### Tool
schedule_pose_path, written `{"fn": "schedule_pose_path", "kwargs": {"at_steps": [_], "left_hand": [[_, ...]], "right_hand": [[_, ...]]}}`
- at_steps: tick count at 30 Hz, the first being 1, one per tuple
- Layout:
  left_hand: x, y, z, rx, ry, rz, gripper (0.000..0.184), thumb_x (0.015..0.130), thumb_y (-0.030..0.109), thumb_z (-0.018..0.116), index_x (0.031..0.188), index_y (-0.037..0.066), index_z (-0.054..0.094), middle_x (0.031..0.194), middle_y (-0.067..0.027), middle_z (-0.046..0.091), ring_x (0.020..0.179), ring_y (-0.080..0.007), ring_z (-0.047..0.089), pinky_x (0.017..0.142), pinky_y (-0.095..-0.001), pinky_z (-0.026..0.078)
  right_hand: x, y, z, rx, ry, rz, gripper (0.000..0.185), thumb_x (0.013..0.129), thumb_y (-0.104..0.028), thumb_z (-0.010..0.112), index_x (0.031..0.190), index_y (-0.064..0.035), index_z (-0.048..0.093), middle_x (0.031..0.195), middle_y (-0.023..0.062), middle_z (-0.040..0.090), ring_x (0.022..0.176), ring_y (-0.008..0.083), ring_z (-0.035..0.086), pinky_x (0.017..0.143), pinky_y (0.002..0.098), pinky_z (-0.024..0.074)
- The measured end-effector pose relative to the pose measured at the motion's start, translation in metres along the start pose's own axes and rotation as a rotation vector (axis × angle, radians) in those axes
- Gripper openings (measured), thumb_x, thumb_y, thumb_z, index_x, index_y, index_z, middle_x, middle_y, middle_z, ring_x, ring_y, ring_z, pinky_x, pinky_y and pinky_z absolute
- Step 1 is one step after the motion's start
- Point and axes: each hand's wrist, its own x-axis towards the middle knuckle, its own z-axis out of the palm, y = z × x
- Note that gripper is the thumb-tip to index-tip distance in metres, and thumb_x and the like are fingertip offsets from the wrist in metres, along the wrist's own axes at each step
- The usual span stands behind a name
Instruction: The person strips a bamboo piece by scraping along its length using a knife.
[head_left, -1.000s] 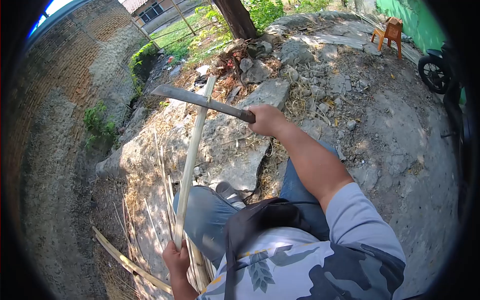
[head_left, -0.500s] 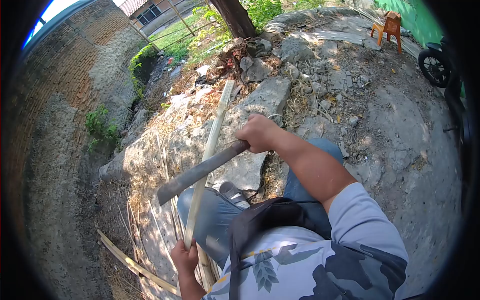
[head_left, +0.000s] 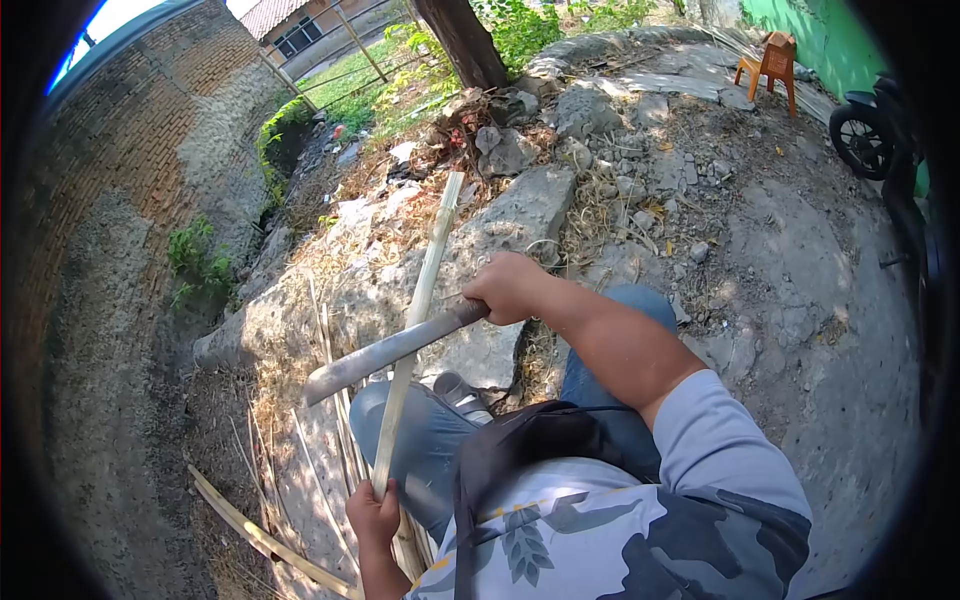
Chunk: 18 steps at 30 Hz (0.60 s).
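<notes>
My left hand (head_left: 374, 512) is closed around the lower end of a long pale bamboo strip (head_left: 428, 268), which slants up and away past my left knee. In my right hand (head_left: 503, 287) is the handle of a machete (head_left: 385, 353), gripped in a closed fist. Its broad grey blade points left and lies across the strip, over my left knee. Whether the edge touches or bites into the bamboo I cannot tell. The far end of the strip shows above the broken concrete slab (head_left: 533, 215).
Split bamboo pieces (head_left: 270, 541) and thin slivers lie on the ground at my left. A brick wall (head_left: 150, 130) runs along the left side. Ahead stand a tree trunk (head_left: 462, 40) and rubble; an orange plastic stool (head_left: 770, 70) and a motorbike (head_left: 865, 140) are at the right.
The machete and my right hand have shifted slightly toward me and left, and the blade's face catches more light. The far end of the strip sits a little lower in view.
</notes>
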Motion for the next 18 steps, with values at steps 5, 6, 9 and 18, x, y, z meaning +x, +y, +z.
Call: {"fn": "schedule_pose_path", "kwargs": {"at_steps": [5,6,9,18], "left_hand": [[-0.001,0.001,-0.012,0.061,0.000,-0.020,0.045,0.091,0.028,0.083,0.069,0.001,0.055,0.057,-0.0161,0.056,0.049,-0.0272,0.051,0.052,-0.0425,0.042],[-0.004,0.001,-0.016,0.064,-0.005,-0.029,0.045,0.091,0.029,0.083,0.069,0.001,0.055,0.056,-0.0160,0.055,0.049,-0.0275,0.050,0.052,-0.0425,0.041],[-0.019,-0.024,-0.031,0.071,0.020,-0.021,0.043,0.091,0.027,0.083,0.070,0.001,0.056,0.057,-0.0154,0.056,0.049,-0.0253,0.050,0.052,-0.0410,0.042],[-0.004,-0.007,-0.018,-0.034,-0.029,-0.046,0.035,0.091,0.021,0.082,0.075,-0.001,0.061,0.058,-0.0131,0.058,0.052,-0.0186,0.051,0.053,-0.0385,0.043]], "right_hand": [[0.007,-0.009,0.005,-0.076,0.004,-0.221,0.016,0.071,-0.018,0.075,0.086,-0.0200,0.073,0.082,0.0031,0.075,0.087,0.0275,0.074,0.092,0.0414,0.0520],[0.005,0.004,0.006,-0.058,0.063,-0.151,0.015,0.071,-0.018,0.075,0.086,-0.0195,0.073,0.081,0.0031,0.075,0.086,0.0275,0.074,0.091,0.0416,0.0521],[-0.003,0.050,-0.008,0.051,0.211,0.274,0.021,0.073,-0.021,0.076,0.094,-0.0178,0.074,0.090,0.0097,0.075,0.096,0.0313,0.073,0.083,0.0472,0.0561],[-0.011,0.056,-0.002,0.305,0.302,0.443,0.023,0.079,-0.025,0.072,0.099,-0.0141,0.073,0.097,0.0159,0.075,0.097,0.0378,0.072,0.085,0.0500,0.0571]]}}
